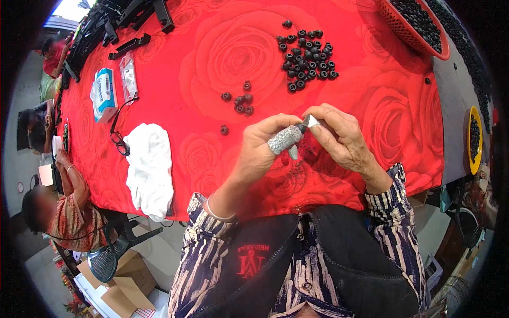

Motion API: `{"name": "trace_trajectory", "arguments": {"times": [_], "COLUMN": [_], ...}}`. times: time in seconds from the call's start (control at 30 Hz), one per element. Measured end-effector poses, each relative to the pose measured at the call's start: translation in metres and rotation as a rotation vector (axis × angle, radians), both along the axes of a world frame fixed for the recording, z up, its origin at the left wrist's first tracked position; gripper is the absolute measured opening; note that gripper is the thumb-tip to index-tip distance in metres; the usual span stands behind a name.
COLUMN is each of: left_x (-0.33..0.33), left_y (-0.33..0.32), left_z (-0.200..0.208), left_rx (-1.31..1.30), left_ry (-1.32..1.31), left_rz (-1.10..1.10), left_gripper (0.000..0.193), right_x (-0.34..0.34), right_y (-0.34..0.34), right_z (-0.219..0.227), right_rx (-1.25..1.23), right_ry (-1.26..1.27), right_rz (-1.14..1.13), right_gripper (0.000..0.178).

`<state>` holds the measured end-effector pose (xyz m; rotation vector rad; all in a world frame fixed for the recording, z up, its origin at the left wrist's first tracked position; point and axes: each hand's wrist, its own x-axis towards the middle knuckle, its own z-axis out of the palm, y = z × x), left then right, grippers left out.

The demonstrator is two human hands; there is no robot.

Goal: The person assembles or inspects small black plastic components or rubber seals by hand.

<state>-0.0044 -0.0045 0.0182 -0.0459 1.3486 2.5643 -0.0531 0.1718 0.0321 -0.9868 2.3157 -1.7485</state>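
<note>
My left hand (255, 147) is closed, pinching a small black knobbed part (303, 128) at its fingertips. A speckled grey wrap (284, 139) covers one of its fingers. My right hand (339, 139) is closed on a small silver blade (312, 121), whose flat metal end touches or nearly touches the black part. Several like black parts (244, 99) lie loose just beyond my left hand, with a single one (224, 130) nearer to it. Farther off, a larger cluster of black parts (307, 59) sits beyond my right hand. Dark crumbs (297, 172) are scattered on the cloth below my hands.
A red rose-patterned cloth (207, 58) covers the table. On the left lie a white cloth (148, 164), glasses (117, 139), a tissue pack (104, 96) and black brackets (130, 46). A red basket (442, 52) and yellow tray (480, 135) hold black parts. Other people sit at left.
</note>
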Motion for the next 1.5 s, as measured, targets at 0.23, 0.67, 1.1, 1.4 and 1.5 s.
{"name": "trace_trajectory", "arguments": {"times": [0.23,0.67,1.1,1.4,1.5], "left_x": [0.0,-0.001,0.0,0.0,0.0], "left_y": [-0.001,-0.003,-0.002,-0.002,-0.001], "left_z": [0.0,0.001,-0.002,-0.002,0.002], "left_rx": [-0.016,-0.039,-0.034,-0.101,-0.137], "left_ry": [-0.014,-0.042,-0.066,-0.061,-0.073], "left_rz": [-0.032,-0.038,-0.028,-0.012,0.016], "left_gripper": [0.022,0.021,0.02,0.02,0.02], "right_x": [-0.001,-0.005,-0.004,-0.004,-0.003], "right_y": [0.002,0.003,0.003,0.003,0.002], "right_z": [0.002,-0.004,-0.006,0.0,-0.001], "right_rx": [0.025,0.035,0.037,0.098,0.115], "right_ry": [-0.007,0.068,0.109,0.072,0.079], "right_rz": [0.013,0.042,0.032,0.029,-0.003], "right_gripper": [0.02,0.019,0.02,0.019,0.019]}}
